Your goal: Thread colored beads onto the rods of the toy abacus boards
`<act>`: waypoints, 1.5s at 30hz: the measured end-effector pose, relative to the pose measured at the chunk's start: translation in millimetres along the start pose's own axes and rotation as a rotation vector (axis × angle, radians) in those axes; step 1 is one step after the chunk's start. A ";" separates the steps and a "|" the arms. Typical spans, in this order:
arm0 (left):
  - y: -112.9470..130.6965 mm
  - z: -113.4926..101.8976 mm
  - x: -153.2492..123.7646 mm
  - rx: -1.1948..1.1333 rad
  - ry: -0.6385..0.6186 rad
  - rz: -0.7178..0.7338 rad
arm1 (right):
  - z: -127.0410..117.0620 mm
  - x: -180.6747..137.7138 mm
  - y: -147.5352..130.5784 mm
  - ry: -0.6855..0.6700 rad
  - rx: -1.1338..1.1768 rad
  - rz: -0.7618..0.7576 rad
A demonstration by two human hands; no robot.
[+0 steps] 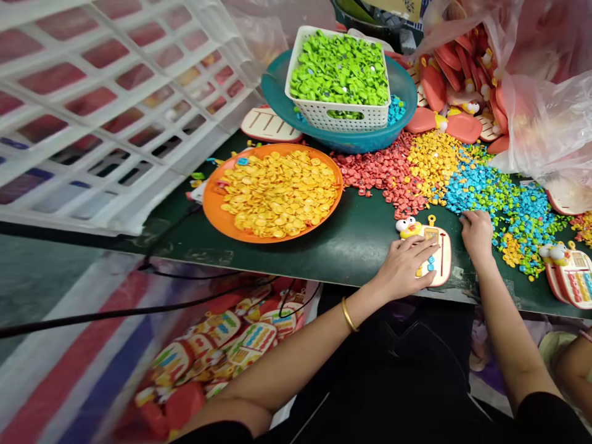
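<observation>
The duck-shaped toy calculator [440, 250] is laid flat on the green table [351, 243], right of the orange plate [211, 206], close to the table's front edge. The left hand [406, 266] is pressed flat on it with the fingers stretched over the keys. Nothing is gripped; the toy is only held down. A gold bangle [347, 314] is worn on that wrist.

The right hand [476, 232] is placed further right of the plate, just past the toy. Its fingertips are curled down at the edge of the blue button pile [481, 185]. Whether a piece is pinched cannot be told.

The orange plate is filled with yellow round caps [280, 192]. Behind the plate a white basket [342, 115] of green pieces [340, 68] is set inside a teal bowl [277, 92]. Right of the plate, loose piles are spread on the table: red pieces [383, 172], then yellow pieces [435, 157], then the blue ones mixed with green.

Far right of the plate a second duck calculator [570, 277] is seen at the frame edge. Behind the piles, red toy shells [456, 80] are spilled from a clear plastic bag [546, 123]. Left of the plate a white crate [92, 92] is leaned. Below the plate, under the table, finished toys [222, 348] are heaped.
</observation>
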State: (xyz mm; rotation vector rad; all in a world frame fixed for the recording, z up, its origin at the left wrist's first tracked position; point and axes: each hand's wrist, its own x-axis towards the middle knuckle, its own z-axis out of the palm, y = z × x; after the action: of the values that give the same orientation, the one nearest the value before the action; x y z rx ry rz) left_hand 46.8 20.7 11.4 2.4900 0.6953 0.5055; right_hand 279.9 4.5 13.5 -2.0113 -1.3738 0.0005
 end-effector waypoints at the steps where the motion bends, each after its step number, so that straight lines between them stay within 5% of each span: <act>1: -0.9 1.2 -0.9 -0.005 0.021 0.003 | 0.4 3.4 1.9 -0.018 0.001 -0.008; 7: -8.6 5.7 -4.1 -0.065 0.102 0.186 | 5.6 -32.4 -19.6 -0.114 0.211 -0.033; 15: -11.0 6.5 -0.5 -0.030 0.051 0.366 | -2.7 -52.0 -17.8 -0.085 0.038 -0.223; 21: -7.4 2.5 -0.9 -0.029 0.143 0.122 | -14.1 -50.2 -10.8 -0.176 -0.160 -0.368; 27: -0.7 -1.3 1.7 -0.002 0.082 0.106 | -22.1 -42.5 -14.4 -0.352 -0.141 -0.543; 35: -2.7 2.8 1.9 -0.011 0.133 0.099 | -3.4 -74.8 -37.3 -0.071 0.231 -0.281; 39: -3.2 3.1 2.7 0.011 0.109 0.132 | -9.9 -56.6 -16.5 0.124 0.062 0.005; 42: -1.6 1.9 3.8 0.009 0.072 0.152 | -13.1 -42.6 -4.9 0.038 0.019 0.078; 45: -0.3 1.0 3.3 -0.006 0.087 0.140 | -8.2 -41.4 -11.2 -0.060 0.221 0.139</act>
State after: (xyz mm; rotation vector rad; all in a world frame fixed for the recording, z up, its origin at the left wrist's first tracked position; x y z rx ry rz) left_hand 49.7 22.5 11.1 2.5355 0.5539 0.6688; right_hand 255.6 -31.5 10.6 -1.9281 -1.2107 0.2657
